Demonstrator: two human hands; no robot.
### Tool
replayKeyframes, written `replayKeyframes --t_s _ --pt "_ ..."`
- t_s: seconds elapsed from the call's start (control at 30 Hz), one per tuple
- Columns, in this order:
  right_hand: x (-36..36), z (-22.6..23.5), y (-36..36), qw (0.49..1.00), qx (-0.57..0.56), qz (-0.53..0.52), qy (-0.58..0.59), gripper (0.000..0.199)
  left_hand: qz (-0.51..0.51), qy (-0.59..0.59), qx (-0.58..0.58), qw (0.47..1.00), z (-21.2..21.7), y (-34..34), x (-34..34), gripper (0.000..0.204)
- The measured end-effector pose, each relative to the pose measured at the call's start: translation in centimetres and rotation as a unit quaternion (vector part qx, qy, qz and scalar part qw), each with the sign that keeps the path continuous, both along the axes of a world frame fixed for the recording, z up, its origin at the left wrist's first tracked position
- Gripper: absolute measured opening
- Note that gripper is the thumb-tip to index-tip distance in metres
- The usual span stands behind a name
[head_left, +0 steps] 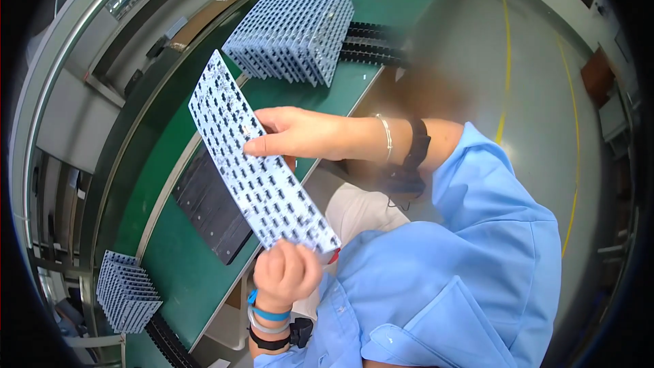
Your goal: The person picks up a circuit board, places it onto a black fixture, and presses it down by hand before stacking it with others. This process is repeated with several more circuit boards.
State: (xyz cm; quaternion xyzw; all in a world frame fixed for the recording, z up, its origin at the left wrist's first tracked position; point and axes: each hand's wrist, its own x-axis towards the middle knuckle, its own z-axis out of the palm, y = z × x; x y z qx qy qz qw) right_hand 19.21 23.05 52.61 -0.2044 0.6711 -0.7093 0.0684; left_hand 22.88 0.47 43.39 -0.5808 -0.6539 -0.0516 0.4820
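A long white circuit board panel (235, 143) dotted with rows of black parts is held slantwise over the bench, its far end up to the left. My right hand (300, 134) grips it by the right edge, thumb on the face and fingers behind. At the near end, my left hand (286, 274) is closed in a fist against the panel's edge; its fingertips are hidden. A small red thing (334, 255) shows beside that end, too little of it to name. Below the panel, a dark flat board (211, 204) lies on the bench.
On the green bench (167, 259), a large stack of similar panels (289, 31) stands upright at the back beside black slotted rails (368, 44). A smaller stack (128, 293) stands at the lower left in another black slotted rail (167, 341). Grey floor with yellow lines (505, 61) lies to the right.
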Motion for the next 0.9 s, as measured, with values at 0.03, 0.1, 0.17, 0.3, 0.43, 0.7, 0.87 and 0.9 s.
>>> replayKeyframes --t_s 0.03,0.1,0.17,0.3,0.43,0.7,0.87,0.9 --pt "-0.5 0.1 1.1 0.999 0.039 -0.017 0.007 0.038 0.006 -0.038 -0.033 0.999 -0.1 1.6 -0.5 0.021" --pt "-0.6 1.1 3.2 0.994 0.073 -0.047 0.059 0.035 0.007 -0.073 -0.064 0.995 0.3 3.3 -1.0 0.023" --pt "0.6 3.3 6.1 0.985 0.105 -0.086 0.111 0.031 -0.008 -0.148 -0.063 0.987 0.8 4.5 -1.1 0.025" --pt "3.7 10.5 10.8 0.922 0.308 -0.123 0.202 0.024 0.042 -0.218 -0.013 0.975 -0.7 3.8 -3.2 0.023" --pt "1.4 12.2 15.7 0.771 0.528 -0.188 0.302 0.022 0.148 -0.281 0.06 0.946 -2.8 0.7 -5.3 0.018" --pt "-8.9 7.2 27.2 0.657 0.675 -0.155 0.298 0.018 0.254 -0.329 0.203 0.886 -6.7 -2.3 -8.9 0.016" --pt "-13.0 3.8 30.8 0.683 0.67 -0.158 0.246 0.019 0.296 -0.31 0.183 0.885 -6.7 -1.7 -9.6 0.017" --pt "-13.5 3.4 31.3 0.685 0.668 -0.158 0.244 0.019 0.3 -0.308 0.178 0.885 -6.6 -1.6 -9.7 0.017"
